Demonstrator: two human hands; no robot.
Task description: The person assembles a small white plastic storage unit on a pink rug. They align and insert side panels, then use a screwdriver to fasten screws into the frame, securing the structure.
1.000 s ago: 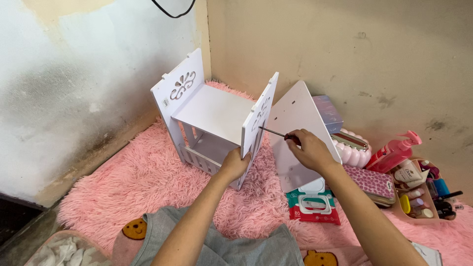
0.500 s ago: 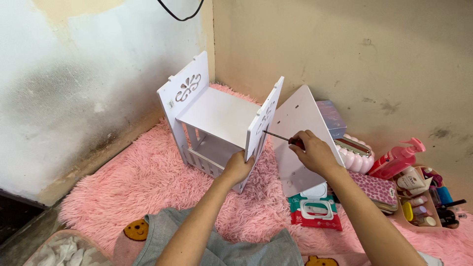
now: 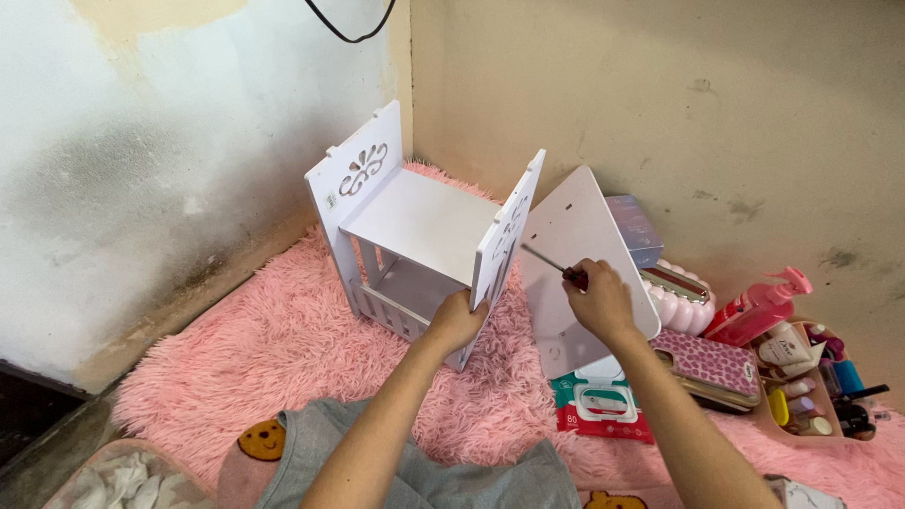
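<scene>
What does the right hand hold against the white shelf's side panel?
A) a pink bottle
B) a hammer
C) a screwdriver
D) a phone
C: the right hand grips a screwdriver whose thin shaft points at the side panel of the white shelf.

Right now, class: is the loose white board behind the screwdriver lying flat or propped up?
Propped up: the white board leans tilted against the wall, its lower edge on the pink rug.

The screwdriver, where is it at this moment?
In the head view, the screwdriver is in the right hand, right of centre, its tip pointing at the white shelf's side panel, which the left hand holds.
</scene>
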